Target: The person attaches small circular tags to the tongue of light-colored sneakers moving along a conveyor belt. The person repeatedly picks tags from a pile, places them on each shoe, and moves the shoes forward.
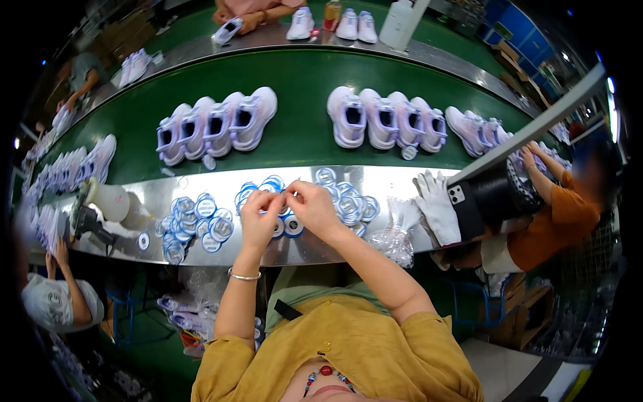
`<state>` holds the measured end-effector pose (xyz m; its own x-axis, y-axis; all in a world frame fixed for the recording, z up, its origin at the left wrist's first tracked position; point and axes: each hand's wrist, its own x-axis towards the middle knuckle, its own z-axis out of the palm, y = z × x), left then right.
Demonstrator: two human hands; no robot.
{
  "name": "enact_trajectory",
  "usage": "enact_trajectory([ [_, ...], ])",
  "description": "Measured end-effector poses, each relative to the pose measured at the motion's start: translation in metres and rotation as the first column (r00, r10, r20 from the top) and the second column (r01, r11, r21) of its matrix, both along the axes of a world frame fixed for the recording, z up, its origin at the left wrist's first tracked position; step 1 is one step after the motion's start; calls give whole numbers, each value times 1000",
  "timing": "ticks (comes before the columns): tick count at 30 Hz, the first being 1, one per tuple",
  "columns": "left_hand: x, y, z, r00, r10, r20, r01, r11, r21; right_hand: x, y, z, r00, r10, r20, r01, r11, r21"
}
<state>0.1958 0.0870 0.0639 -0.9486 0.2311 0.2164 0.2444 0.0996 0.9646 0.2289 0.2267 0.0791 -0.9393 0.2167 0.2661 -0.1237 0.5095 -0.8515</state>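
Note:
My left hand (260,216) and my right hand (312,208) meet over the steel worktop (398,181), fingertips pinched together. Whatever lies between the fingers is too small and covered to make out. Under and around them is a middle heap of round blue-and-white tags (293,226), partly hidden by my hands. Another heap of the same round tags (216,229) lies to the left of my left hand. To the right of my right hand there is a third heap of tags (349,204). One single tag (143,240) sits apart at the far left.
White-lilac sneakers (253,120) stand in rows on the green conveyor belt (301,74) beyond the worktop. A clear plastic bag (394,241), white glove (437,208) and dark phone (462,201) lie at right. At left are a whitish container (110,202) and co-workers' hands (61,253).

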Motion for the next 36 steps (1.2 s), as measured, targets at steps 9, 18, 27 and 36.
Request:
enact_trajectory([
  [9,-12,36,8,914,-260,312,166,940,296,10,41,0,998,62,-3,-61,988,-143],
  [18,-42,116,23,920,-350,176,337,936,103,4,123,3,997,1,75,10,989,-145],
  [27,-88,219,-21,858,-295,420,250,955,161,-21,208,-13,951,-303,-59,288,800,527],
  [36,-102,225,-30,788,-316,528,238,948,212,-41,220,-29,963,-269,9,200,738,645],
])
